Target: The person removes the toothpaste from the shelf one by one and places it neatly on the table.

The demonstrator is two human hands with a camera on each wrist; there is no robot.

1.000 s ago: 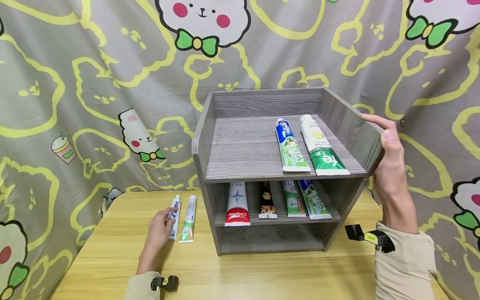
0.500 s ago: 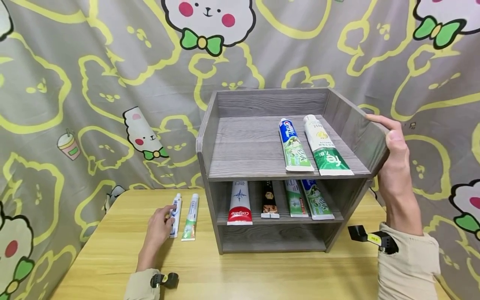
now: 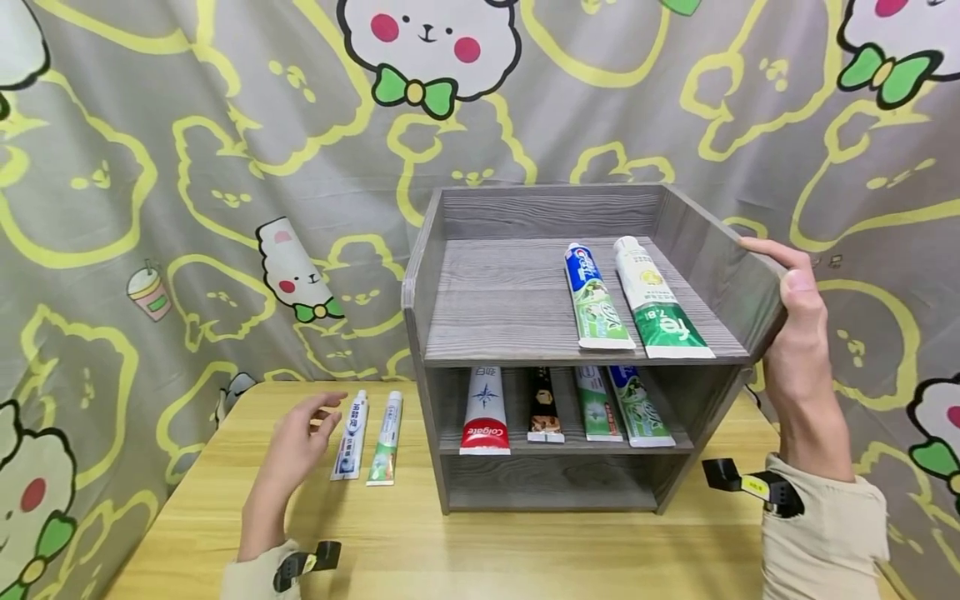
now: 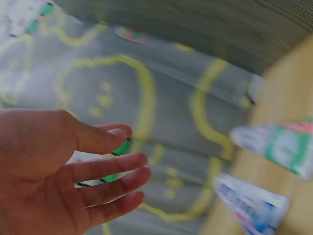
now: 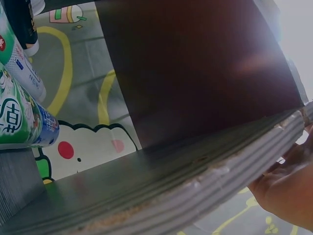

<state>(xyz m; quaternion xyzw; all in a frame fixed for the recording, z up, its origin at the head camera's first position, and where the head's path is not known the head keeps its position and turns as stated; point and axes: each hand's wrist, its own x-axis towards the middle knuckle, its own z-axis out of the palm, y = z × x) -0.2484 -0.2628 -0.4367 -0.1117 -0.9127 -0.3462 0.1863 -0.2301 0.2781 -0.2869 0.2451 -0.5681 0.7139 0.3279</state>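
My left hand (image 3: 298, 437) hovers just left of a white and blue toothpaste tube (image 3: 350, 437), fingers apart with nothing between them. In the left wrist view this hand (image 4: 73, 171) has its fingers loosely extended, apart from the blurred tubes. Beside the white and blue tube lies a toothpaste tube with a green and orange end (image 3: 385, 442). At the right, my right hand (image 3: 802, 358) grips the front upper edge of the grey wooden shelf's side panel (image 3: 720, 267). In the right wrist view the right hand (image 5: 288, 188) is partly hidden behind that panel.
On the shelf's top level lie a blue and green tube (image 3: 598, 300) and a white and green tube (image 3: 660, 304). The middle level holds a Colgate tube (image 3: 486, 412), a black tube (image 3: 544, 408) and two green ones. Below is the bottom level (image 3: 551, 483). A patterned curtain (image 3: 225, 167) hangs behind.
My left hand has let go of the white and blue tube and drawn back to the left, leaving it on the table. The right hand stays on the shelf. The head view has shifted slightly.
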